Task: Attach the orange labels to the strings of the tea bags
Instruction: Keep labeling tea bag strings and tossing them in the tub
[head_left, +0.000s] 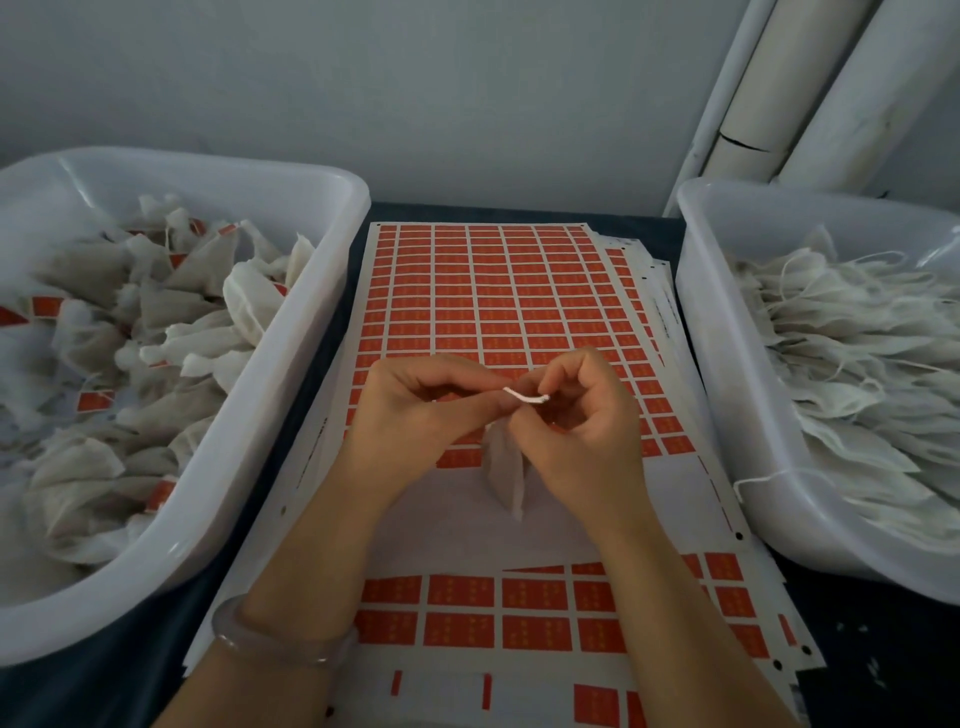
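A dark table (857, 649) lies under both hands. To the left of the left hand stands a large white bin (291, 374) heaped with tea bags (171, 312), several showing orange tags. To the right of the right hand a second white bin (727, 364) holds flat tea bags (857, 353) with loose white strings and no tags showing. Directly beneath and beyond the hands is a stack of label sheets (493, 291), with rows of orange labels ahead of the fingers and a bare peeled strip under the wrists. The left hand (410, 415), with a pale bracelet (270, 639) on its wrist, and the right hand (587, 431) meet above the sheet. Each pinches the short white string (527, 397) between thumb and forefinger. One tea bag (501, 467) hangs between the palms. Whether a label is already in the fingers cannot be told.
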